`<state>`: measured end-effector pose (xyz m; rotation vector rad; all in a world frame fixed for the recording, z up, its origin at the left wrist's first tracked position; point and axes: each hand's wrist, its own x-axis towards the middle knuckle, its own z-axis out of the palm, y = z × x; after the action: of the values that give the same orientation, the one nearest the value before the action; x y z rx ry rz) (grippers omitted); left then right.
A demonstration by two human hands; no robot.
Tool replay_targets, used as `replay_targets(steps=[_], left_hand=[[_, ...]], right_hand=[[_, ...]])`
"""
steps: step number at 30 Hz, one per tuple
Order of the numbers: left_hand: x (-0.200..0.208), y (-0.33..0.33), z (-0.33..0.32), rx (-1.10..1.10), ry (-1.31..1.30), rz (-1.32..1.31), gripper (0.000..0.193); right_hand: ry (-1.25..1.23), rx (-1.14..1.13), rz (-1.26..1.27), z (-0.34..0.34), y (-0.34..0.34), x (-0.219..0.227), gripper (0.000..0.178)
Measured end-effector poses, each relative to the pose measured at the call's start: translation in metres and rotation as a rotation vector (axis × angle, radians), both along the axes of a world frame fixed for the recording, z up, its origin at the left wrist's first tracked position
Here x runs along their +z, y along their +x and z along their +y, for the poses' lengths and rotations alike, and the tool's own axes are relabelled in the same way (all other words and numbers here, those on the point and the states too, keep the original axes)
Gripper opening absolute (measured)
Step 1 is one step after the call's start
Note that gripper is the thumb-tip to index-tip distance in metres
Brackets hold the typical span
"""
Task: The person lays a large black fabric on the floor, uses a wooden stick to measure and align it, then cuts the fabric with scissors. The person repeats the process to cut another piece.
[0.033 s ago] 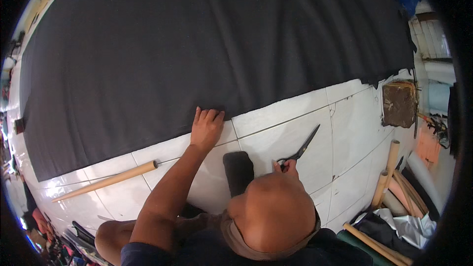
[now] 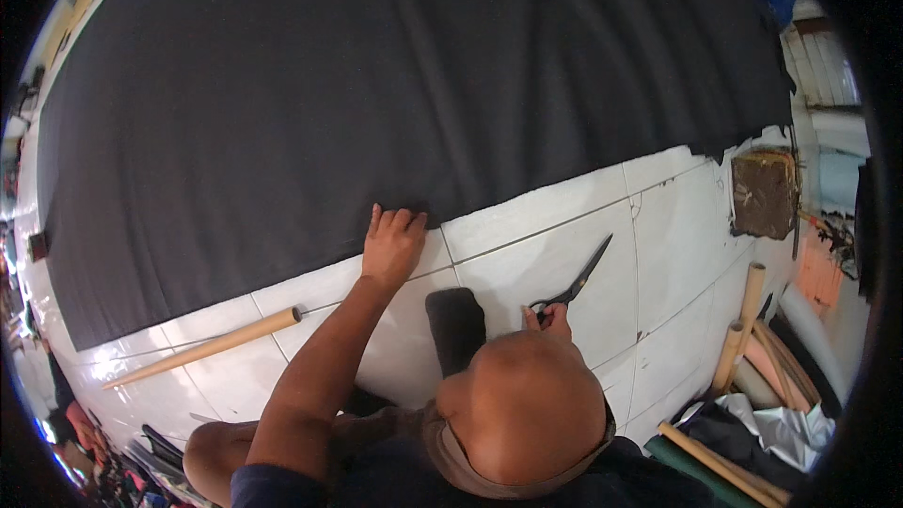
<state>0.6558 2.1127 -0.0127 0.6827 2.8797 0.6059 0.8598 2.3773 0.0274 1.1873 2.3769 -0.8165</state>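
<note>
A wide sheet of black cloth (image 2: 282, 113) is spread over the white tiles, with soft folds toward its right side. My left hand (image 2: 395, 243) lies palm down at the near edge of the cloth, its fingers slightly apart on it. Behind my bent bare knee (image 2: 522, 395), my right hand (image 2: 553, 322) is partly hidden. Its fingers are closed around the handles of black scissors (image 2: 583, 279), whose blades point up and to the right, short of the cloth.
Left of my arm a cardboard tube (image 2: 202, 348) lies on the tiled floor (image 2: 546, 216). A brown block (image 2: 764, 193) sits by the cloth's ragged right corner. More tubes (image 2: 750, 310) and rolled material are gathered at the right. My dark-covered foot (image 2: 456, 325) rests between my hands.
</note>
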Motion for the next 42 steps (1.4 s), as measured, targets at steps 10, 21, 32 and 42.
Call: replay_targets(steps=[10, 21, 32, 42], left_hand=[[-0.002, -0.004, 0.005, 0.154, 0.200, -0.059, 0.011], [-0.004, -0.002, 0.006, 0.192, 0.238, -0.093, 0.009], [0.000, -0.001, 0.008, 0.196, 0.246, -0.118, 0.015], [0.000, -0.001, 0.019, 0.238, 0.311, -0.067, 0.016]], right_hand=[[-0.002, -0.184, 0.003, 0.042, 0.026, -0.026, 0.057], [-0.773, -0.025, -0.021, 0.000, -0.007, -0.012, 0.037], [-0.984, 0.183, -0.054, -0.051, -0.068, 0.011, 0.042], [-0.768, 0.233, -0.094, -0.076, -0.074, -0.015, 0.050]])
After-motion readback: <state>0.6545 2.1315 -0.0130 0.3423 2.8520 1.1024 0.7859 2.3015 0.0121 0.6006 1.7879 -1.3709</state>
